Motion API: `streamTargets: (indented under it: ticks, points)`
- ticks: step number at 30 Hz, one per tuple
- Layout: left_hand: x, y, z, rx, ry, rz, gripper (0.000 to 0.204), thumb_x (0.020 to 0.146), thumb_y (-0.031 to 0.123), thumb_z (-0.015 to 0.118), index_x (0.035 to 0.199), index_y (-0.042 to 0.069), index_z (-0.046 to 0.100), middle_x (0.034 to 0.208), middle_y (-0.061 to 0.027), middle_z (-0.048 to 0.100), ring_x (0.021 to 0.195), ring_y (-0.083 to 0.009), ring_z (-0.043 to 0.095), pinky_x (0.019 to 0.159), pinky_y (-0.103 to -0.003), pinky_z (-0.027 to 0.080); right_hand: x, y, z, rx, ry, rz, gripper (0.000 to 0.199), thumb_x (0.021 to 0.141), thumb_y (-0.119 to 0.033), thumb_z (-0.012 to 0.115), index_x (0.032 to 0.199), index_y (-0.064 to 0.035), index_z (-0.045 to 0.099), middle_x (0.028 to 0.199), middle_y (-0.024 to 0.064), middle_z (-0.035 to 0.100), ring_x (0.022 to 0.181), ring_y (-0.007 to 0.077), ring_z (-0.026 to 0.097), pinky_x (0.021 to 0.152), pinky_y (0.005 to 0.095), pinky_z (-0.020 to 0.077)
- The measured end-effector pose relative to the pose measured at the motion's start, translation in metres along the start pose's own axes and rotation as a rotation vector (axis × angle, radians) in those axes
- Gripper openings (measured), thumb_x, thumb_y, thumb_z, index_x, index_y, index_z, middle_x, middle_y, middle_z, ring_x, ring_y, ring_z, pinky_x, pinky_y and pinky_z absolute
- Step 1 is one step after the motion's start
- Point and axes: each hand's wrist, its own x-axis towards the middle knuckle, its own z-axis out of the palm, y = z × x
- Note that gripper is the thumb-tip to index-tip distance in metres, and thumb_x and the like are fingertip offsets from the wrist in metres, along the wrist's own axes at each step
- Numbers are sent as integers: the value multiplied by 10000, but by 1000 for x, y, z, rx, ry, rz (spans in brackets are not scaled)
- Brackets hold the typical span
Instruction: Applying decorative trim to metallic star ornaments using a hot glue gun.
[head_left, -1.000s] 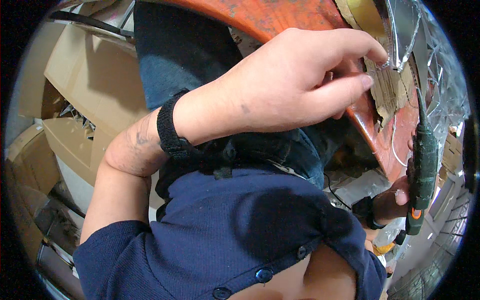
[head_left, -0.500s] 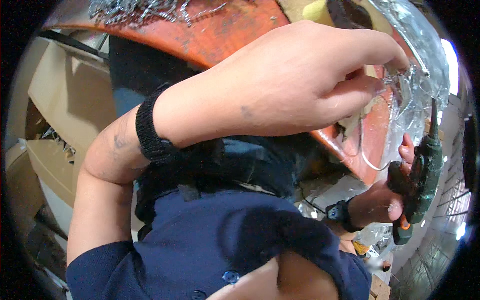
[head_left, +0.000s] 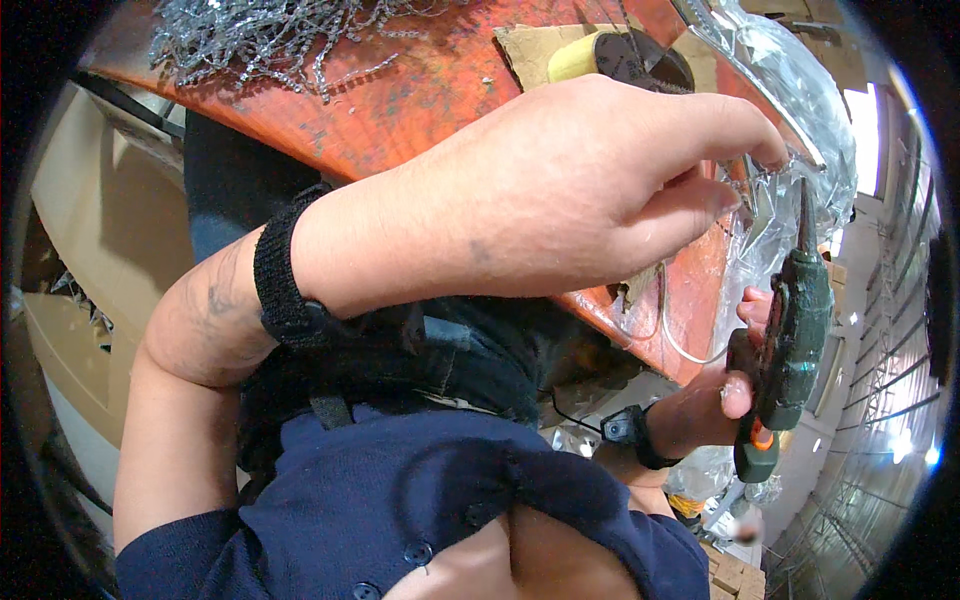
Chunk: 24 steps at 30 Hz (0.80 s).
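Observation:
From the left, my left hand (head_left: 590, 190) reaches across the orange tabletop, thumb and forefinger closed in a pinch. Between those fingertips is a small, shiny silver or clear piece, too small to name. My right hand (head_left: 738, 385) is wrapped round a dark green glue gun (head_left: 797, 325) with an orange part low on its handle. The gun's thin nozzle points upward, its tip close to my left fingertips. Whether it touches the small piece I cannot tell. Below the left hand a thin white cord (head_left: 690, 352) curves toward the right hand.
A heap of silver chain-like strands (head_left: 270, 40) lies on the orange table (head_left: 430, 80). Beyond my left hand stands a yellow roll (head_left: 580, 58) with a dark core, on cardboard. Clear plastic wrap (head_left: 800, 90) bunches at the right. Cardboard boxes (head_left: 110, 230) stand at the left.
The whole view has shifted, showing more of the table and the yellow roll. The glue gun's nozzle has come nearer to my left fingertips; both hands keep their grip.

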Motion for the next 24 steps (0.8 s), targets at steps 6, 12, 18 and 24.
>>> streamTargets:
  ticks: [6, 12, 18, 24]
  points:
    - [-1, 7, -4, 22, -56, -49, 292, 885, 127, 601, 1171, 70, 606, 853, -181, 680, 791, -341, 675, 726, -412, 530, 5, -46, 48, -312, 239, 355, 811, 717, -722, 648, 948, 55, 651, 908, 180, 659, 905, 339, 635, 872, 500, 493]
    - [-1, 3, 1, 21, -29, -18, 286, 882, 125, 605, 1161, 68, 608, 840, -181, 677, 793, -346, 673, 723, -416, 528, 1, -30, 52, -299, 273, 269, 851, 733, -772, 578, 908, 59, 639, 882, 176, 641, 876, 342, 629, 849, 482, 494]
    - [3, 20, -24, -104, -103, 2, 281, 875, 129, 604, 1149, 66, 611, 836, -186, 674, 793, -356, 668, 720, -426, 525, 0, -23, 49, -316, 326, 231, 896, 750, -814, 486, 895, 63, 598, 827, 152, 592, 801, 324, 585, 773, 465, 483]
    - [-2, 17, -18, -6, -15, 104, 285, 872, 127, 601, 1150, 65, 610, 839, -178, 678, 788, -353, 671, 718, -425, 526, -3, -20, 44, -258, 282, 168, 875, 813, -794, 431, 915, 63, 578, 819, 156, 572, 798, 316, 571, 764, 473, 478]
